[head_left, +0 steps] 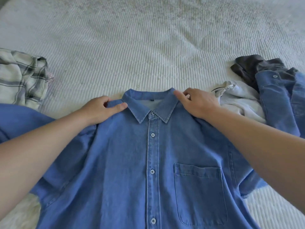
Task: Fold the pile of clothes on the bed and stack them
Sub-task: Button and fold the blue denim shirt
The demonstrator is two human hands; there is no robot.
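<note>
A buttoned blue denim shirt (148, 162) is spread front-up on the bed (148, 38), collar far, long axis running near to far. Its left shoulder is pinched by the left hand (100, 109), its right by the right hand (199, 103), fingers closed on cloth. Unfolded clothes (264, 90) are heaped at right.

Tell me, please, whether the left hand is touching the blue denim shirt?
Touching: the head view shows the left hand pinching the blue denim shirt at the shoulder beside the collar.
</note>
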